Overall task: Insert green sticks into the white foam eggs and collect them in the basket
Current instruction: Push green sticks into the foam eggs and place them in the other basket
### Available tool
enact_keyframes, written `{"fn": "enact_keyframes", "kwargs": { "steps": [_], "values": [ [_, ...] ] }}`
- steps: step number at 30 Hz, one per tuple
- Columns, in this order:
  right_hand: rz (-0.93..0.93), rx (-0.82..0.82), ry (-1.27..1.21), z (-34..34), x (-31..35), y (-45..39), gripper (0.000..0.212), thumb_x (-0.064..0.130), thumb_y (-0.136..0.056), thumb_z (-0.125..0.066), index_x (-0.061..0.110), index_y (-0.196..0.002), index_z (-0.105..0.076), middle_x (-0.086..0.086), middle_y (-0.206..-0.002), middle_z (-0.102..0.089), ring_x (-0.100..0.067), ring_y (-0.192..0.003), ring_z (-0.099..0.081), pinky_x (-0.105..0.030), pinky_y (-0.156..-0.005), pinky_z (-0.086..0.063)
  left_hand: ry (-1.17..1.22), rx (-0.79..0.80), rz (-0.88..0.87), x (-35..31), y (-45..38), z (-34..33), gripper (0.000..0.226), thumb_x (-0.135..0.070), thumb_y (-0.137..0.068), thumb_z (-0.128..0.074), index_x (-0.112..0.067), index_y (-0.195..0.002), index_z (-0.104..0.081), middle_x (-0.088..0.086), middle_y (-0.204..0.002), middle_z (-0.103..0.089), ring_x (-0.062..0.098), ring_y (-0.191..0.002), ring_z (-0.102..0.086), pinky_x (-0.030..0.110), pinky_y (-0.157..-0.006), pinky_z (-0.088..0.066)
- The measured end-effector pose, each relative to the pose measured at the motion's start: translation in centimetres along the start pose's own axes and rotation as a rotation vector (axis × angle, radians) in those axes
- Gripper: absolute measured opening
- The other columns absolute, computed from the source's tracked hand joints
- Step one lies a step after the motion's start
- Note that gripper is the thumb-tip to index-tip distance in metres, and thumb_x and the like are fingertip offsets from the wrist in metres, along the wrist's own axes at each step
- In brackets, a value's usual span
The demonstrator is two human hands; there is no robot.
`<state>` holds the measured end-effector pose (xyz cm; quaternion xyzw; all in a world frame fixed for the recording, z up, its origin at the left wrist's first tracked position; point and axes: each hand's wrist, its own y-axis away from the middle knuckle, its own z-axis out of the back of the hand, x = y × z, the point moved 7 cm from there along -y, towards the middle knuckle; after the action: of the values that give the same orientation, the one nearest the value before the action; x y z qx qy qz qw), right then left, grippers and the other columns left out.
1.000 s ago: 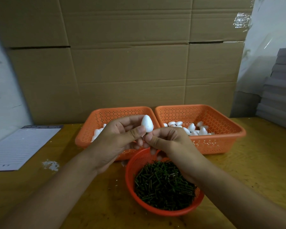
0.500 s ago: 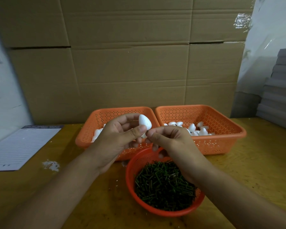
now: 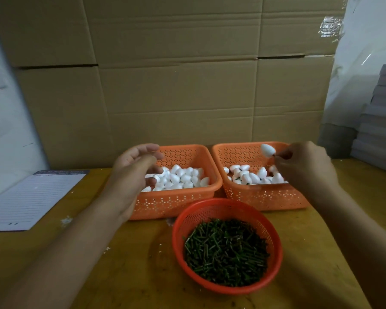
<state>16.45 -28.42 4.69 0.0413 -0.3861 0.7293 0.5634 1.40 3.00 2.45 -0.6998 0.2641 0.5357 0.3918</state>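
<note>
My right hand pinches the stick end of a white foam egg and holds it above the right orange basket, which contains several eggs. My left hand hovers, fingers loosely curled and holding nothing, over the left orange basket, which is full of plain white eggs. A round red basket of short green sticks sits nearest me, in front of both.
A wall of cardboard boxes stands right behind the baskets. A lined notepad lies at the left on the yellow table. Stacked grey sheets rise at the far right. White foam crumbs dot the table.
The hands have parted. My right hand carried the egg rightward over the right basket, and my left hand let go and moved left over the left basket.
</note>
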Motion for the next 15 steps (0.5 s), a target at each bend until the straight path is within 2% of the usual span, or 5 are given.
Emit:
{"fn": "enact_keyframes", "kwargs": {
  "steps": [3, 5, 7, 12, 15],
  "values": [
    [-0.018, -0.018, 0.013, -0.2, -0.2, -0.1, 0.020, 0.012, -0.087, -0.061, 0.005, -0.100, -0.075, -0.016, -0.086, -0.072, -0.034, -0.073, -0.067, -0.052, -0.067, -0.060, -0.090, 0.001, 0.005, 0.5, -0.7, 0.5, 0.023, -0.006, -0.095, -0.058, -0.024, -0.104, -0.069, 0.000, -0.099, -0.073, 0.007, -0.069, -0.065, 0.022, -0.054, -0.051],
    [0.041, 0.055, -0.007, -0.8, 1.0, 0.4, 0.031, 0.015, -0.089, -0.063, 0.010, -0.119, -0.071, -0.013, -0.105, -0.073, -0.029, -0.085, -0.068, -0.043, -0.074, -0.058, -0.185, 0.008, -0.008, 0.8, -1.2, 0.6, 0.023, -0.006, -0.095, -0.060, -0.025, -0.105, -0.068, 0.000, -0.102, -0.073, 0.005, -0.071, -0.066, 0.021, -0.056, -0.052],
    [0.202, 0.168, -0.075, -1.5, 3.6, 1.6, 0.028, 0.019, -0.090, -0.065, 0.014, -0.117, -0.072, -0.004, -0.107, -0.074, -0.017, -0.086, -0.067, -0.029, -0.071, -0.053, -0.306, -0.005, -0.046, 1.2, -1.6, 0.8, 0.025, -0.006, -0.094, -0.061, -0.028, -0.105, -0.067, -0.002, -0.107, -0.071, 0.007, -0.079, -0.068, 0.026, -0.065, -0.054],
    [0.592, 0.800, -0.069, -4.6, 9.1, 7.9, 0.027, 0.040, -0.090, -0.068, 0.036, -0.116, -0.070, 0.023, -0.104, -0.067, 0.013, -0.089, -0.060, -0.005, -0.071, -0.042, -0.646, 0.071, -0.174, 1.3, -2.9, -0.4, 0.028, -0.007, -0.089, -0.064, -0.034, -0.095, -0.065, -0.015, -0.100, -0.067, 0.004, -0.091, -0.063, 0.024, -0.080, -0.049],
    [0.631, 1.081, 0.112, -6.1, 8.5, 10.6, 0.046, 0.053, -0.091, -0.063, 0.045, -0.135, -0.054, 0.027, -0.122, -0.056, 0.006, -0.109, -0.054, -0.009, -0.073, -0.038, -0.895, 0.239, -0.147, 1.5, -4.6, -1.8, 0.022, -0.012, -0.090, -0.066, -0.032, -0.096, -0.065, -0.014, -0.101, -0.066, 0.005, -0.095, -0.062, 0.017, -0.076, -0.047]
  ]
}}
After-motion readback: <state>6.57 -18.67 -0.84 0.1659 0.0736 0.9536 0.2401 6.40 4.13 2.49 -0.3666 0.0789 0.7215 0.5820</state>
